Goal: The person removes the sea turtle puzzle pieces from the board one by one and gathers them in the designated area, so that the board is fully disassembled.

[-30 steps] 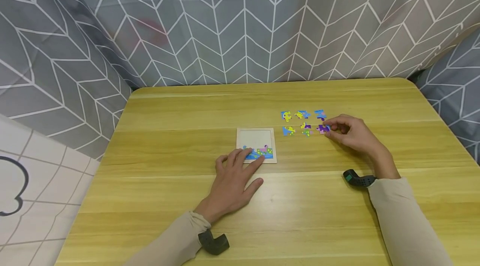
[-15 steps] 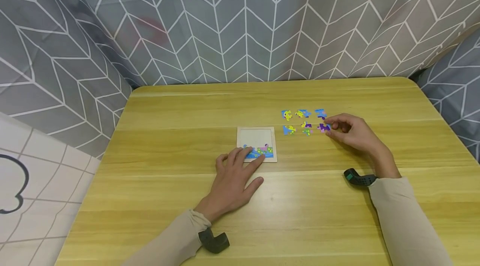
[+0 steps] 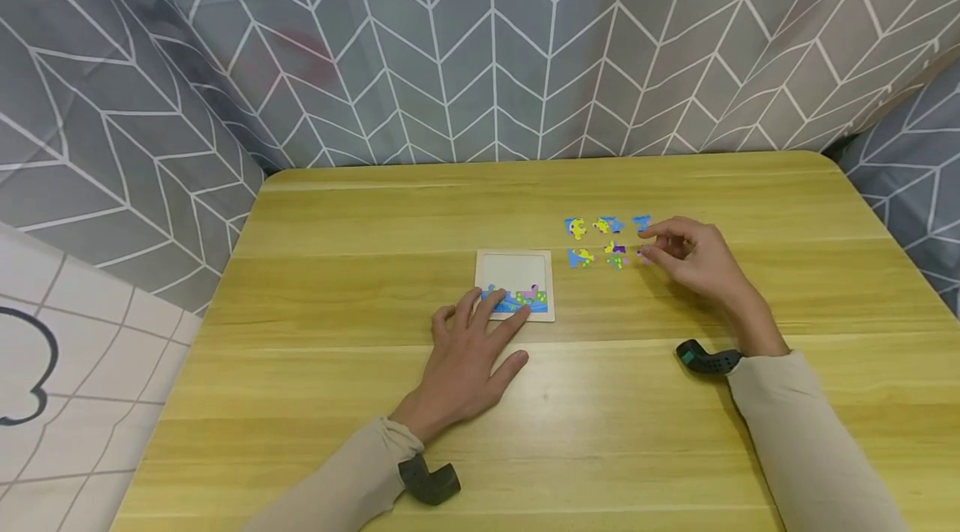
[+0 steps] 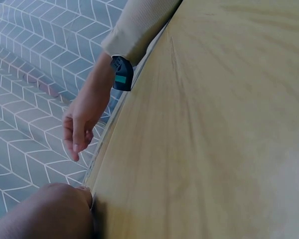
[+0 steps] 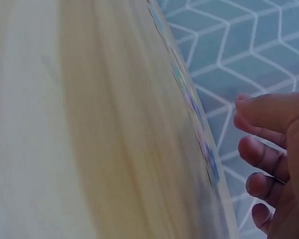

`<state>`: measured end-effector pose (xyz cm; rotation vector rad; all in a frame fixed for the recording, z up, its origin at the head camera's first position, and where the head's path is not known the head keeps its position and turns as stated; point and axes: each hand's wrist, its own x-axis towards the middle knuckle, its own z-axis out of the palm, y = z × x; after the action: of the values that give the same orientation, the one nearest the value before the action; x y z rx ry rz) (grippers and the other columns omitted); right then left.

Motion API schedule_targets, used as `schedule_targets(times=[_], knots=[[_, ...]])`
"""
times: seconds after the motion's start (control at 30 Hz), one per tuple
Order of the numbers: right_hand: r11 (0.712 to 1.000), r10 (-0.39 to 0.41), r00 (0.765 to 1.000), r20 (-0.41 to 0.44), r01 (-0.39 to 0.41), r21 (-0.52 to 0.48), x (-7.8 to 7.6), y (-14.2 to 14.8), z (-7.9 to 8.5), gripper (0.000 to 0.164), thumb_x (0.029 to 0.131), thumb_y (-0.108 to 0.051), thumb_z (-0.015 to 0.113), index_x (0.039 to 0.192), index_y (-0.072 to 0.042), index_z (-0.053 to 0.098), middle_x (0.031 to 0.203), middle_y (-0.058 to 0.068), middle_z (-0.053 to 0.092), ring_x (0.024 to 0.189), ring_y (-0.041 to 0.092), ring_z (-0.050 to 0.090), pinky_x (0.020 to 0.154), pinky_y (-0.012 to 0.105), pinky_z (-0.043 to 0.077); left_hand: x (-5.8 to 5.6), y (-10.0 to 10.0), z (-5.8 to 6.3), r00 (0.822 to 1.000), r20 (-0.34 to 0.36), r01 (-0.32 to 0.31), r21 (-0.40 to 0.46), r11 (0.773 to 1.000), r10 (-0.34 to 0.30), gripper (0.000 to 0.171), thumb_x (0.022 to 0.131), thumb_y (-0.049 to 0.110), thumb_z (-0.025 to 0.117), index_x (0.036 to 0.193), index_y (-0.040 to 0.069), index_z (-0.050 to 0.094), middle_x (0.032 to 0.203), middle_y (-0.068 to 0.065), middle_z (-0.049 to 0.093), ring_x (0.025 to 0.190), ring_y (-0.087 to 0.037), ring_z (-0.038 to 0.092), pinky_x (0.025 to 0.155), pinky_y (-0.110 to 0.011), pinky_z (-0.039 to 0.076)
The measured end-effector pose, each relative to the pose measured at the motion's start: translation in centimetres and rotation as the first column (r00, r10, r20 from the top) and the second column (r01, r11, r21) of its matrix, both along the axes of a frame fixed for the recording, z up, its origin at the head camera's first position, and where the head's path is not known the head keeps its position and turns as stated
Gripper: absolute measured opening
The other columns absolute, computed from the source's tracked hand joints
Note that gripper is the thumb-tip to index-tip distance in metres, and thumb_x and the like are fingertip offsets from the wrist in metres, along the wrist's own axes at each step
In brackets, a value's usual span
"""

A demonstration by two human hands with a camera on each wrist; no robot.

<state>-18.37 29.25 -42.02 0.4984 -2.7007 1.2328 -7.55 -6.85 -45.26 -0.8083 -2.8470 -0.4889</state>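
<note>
My left hand [image 3: 465, 369] rests with spread fingers on the lower edge of a shallow wooden puzzle frame [image 3: 514, 252]. Blue, green and pink jigsaw pieces [image 3: 534, 298] fill the bottom of that frame; its upper part shows pale backing. My right hand [image 3: 693, 261] hovers over the right end of the loose pieces, thumb and index finger apart, other fingers loosely curled. Below it, a purple-pink piece [image 3: 642, 257] is mostly hidden by the fingers. In the right wrist view the right hand [image 5: 276, 149] holds nothing, its fingers clear of the pieces.
Several loose pieces lie in two rows right of the frame, among them a yellow fish-face piece [image 3: 577, 228], a yellow-blue one [image 3: 580, 258] and a blue one [image 3: 641, 223]. A patterned grey curtain [image 3: 517, 48] hangs behind the wooden table [image 3: 360, 265].
My right hand has come off the purple piece at the lower right and shifted slightly up and left, now covering most of it. The left hand stays on the frame.
</note>
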Motion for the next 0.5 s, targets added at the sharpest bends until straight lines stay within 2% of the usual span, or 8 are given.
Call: schedule_targets(times=[0.1, 0.2, 0.33, 0.5], knots=[[0.997, 0.080, 0.995, -0.057, -0.080, -0.003, -0.1, -1.7, 0.1, 0.019, 0.087, 0.002, 0.077, 0.105, -0.004, 0.077, 0.078, 0.003, 0.062, 0.061, 0.010, 0.046, 0.055, 0.021, 0.038, 0.0, -0.1, 0.1, 1.000, -0.005, -0.003, -0.001, 1.000, 0.003, 0.052, 0.103, 0.052, 0.046, 0.151, 0.032, 0.049, 0.158, -0.007, 0.043, 0.147, -0.034, 0.031, 0.106, -0.058, 0.025], [0.989, 0.147, 0.986, -0.083, -0.145, 0.029, 0.1, -3.5, 0.1, 0.019, 0.086, 0.000, 0.078, 0.104, -0.007, 0.078, 0.077, 0.000, 0.063, 0.062, 0.012, 0.048, 0.068, 0.024, 0.036, 0.0, -0.1, 0.2, 1.000, -0.007, -0.003, 0.001, 1.000, 0.003, 0.052, 0.103, 0.051, 0.047, 0.151, 0.033, 0.049, 0.158, -0.007, 0.043, 0.146, -0.034, 0.031, 0.106, -0.059, 0.025], [0.971, 0.232, 0.970, -0.073, -0.227, 0.075, 0.7, -6.1, 0.1, 0.021, 0.086, -0.005, 0.079, 0.107, -0.010, 0.078, 0.083, -0.005, 0.067, 0.075, 0.014, 0.053, 0.079, 0.034, 0.028, 0.0, -0.1, 0.2, 1.000, -0.005, -0.004, 0.003, 1.000, 0.004, 0.052, 0.103, 0.052, 0.046, 0.152, 0.033, 0.049, 0.158, -0.007, 0.043, 0.147, -0.034, 0.031, 0.106, -0.060, 0.025], [0.940, 0.323, 0.945, -0.047, -0.315, 0.130, 1.3, -9.1, 0.3, 0.027, 0.084, -0.013, 0.082, 0.111, -0.014, 0.079, 0.093, -0.003, 0.069, 0.091, 0.015, 0.056, 0.086, 0.042, 0.026, -0.1, -0.1, 0.0, 1.000, -0.008, -0.004, -0.003, 1.000, 0.004, 0.052, 0.103, 0.052, 0.046, 0.152, 0.033, 0.048, 0.158, -0.007, 0.042, 0.147, -0.034, 0.031, 0.106, -0.060, 0.026]])
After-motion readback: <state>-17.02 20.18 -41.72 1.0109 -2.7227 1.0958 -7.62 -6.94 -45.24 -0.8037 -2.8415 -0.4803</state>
